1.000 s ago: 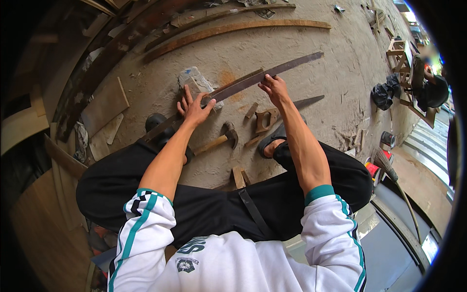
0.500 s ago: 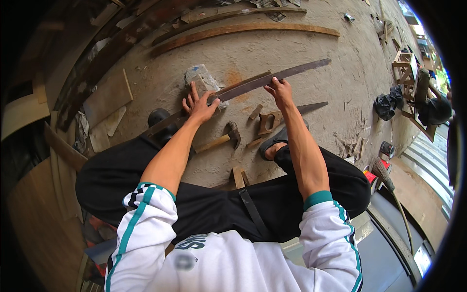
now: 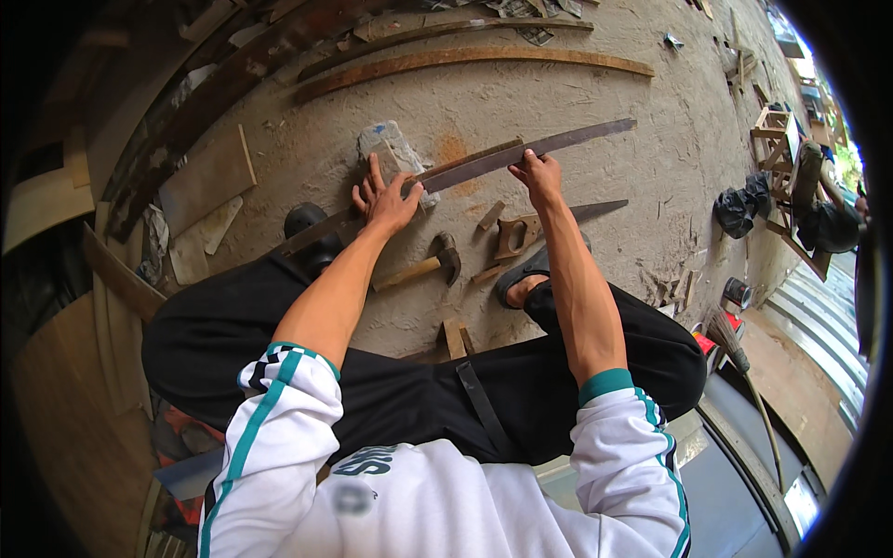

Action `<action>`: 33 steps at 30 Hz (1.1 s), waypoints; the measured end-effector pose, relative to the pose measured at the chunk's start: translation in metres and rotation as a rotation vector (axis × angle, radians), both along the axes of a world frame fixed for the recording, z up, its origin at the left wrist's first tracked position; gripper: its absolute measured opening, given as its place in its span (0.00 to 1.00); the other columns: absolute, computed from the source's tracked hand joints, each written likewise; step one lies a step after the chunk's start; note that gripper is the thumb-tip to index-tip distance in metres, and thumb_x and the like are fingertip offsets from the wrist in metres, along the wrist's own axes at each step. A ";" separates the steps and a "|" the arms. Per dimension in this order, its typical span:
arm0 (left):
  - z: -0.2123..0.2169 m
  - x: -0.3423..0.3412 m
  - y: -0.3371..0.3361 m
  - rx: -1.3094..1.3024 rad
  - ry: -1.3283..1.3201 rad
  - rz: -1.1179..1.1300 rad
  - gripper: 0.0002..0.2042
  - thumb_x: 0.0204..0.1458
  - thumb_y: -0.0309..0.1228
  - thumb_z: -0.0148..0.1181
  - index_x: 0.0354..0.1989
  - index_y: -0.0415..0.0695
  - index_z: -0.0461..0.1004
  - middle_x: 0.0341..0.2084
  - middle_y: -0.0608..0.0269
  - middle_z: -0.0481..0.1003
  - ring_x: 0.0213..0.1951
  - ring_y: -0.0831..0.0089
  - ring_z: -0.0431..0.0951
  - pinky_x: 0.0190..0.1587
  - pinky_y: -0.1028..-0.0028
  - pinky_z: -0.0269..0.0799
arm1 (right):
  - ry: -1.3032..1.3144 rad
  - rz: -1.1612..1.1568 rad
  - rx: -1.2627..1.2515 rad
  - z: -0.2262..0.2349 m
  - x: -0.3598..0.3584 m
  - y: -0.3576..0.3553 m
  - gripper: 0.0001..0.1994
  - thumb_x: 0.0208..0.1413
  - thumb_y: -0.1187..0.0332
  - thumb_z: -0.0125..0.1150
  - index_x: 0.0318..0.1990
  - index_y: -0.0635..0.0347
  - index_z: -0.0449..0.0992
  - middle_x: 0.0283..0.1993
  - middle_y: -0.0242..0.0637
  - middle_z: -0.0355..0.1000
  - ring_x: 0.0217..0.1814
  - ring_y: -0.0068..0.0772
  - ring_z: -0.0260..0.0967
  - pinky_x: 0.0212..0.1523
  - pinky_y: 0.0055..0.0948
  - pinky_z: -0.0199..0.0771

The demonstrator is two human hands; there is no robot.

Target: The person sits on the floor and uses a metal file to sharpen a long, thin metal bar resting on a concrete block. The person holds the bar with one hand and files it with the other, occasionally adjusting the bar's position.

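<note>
My right hand (image 3: 537, 177) pinches a long, dark, flat straight strip (image 3: 581, 135) near its middle. The strip slants up to the right, its left end close to the thumb of my left hand (image 3: 386, 203). That hand rests with its fingers spread over a pale, rough block (image 3: 392, 144), and its thumb presses by the strip's end. A narrow wooden batten (image 3: 479, 153) runs alongside the strip and continues under my left hand towards my left foot. Just below lie a claw hammer (image 3: 448, 260) with a wooden handle and a handsaw (image 3: 514, 237).
Two long wooden beams (image 3: 474, 56) lie farther off. Plywood pieces (image 3: 209, 177) lean at the left. A black plastic bag (image 3: 739, 200), a wooden stool (image 3: 774, 135), a can (image 3: 738, 293) and a broom (image 3: 727, 339) stand at the right. Small wood offcuts (image 3: 491, 216) lie near the saw.
</note>
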State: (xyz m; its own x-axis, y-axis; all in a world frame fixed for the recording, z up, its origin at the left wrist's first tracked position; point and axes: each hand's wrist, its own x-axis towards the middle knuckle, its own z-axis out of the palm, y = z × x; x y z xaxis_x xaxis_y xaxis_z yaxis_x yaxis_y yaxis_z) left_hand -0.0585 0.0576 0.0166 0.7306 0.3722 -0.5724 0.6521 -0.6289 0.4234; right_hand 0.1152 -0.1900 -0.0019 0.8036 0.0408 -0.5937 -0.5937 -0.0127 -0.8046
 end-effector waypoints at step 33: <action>-0.003 0.003 0.000 0.013 -0.001 0.017 0.23 0.55 0.56 0.54 0.59 0.68 0.71 0.75 0.63 0.22 0.73 0.46 0.39 0.71 0.50 0.24 | 0.137 0.018 0.173 0.013 0.009 -0.013 0.15 0.65 0.73 0.53 0.45 0.85 0.66 0.46 0.54 0.69 0.39 0.40 0.76 0.41 0.32 0.87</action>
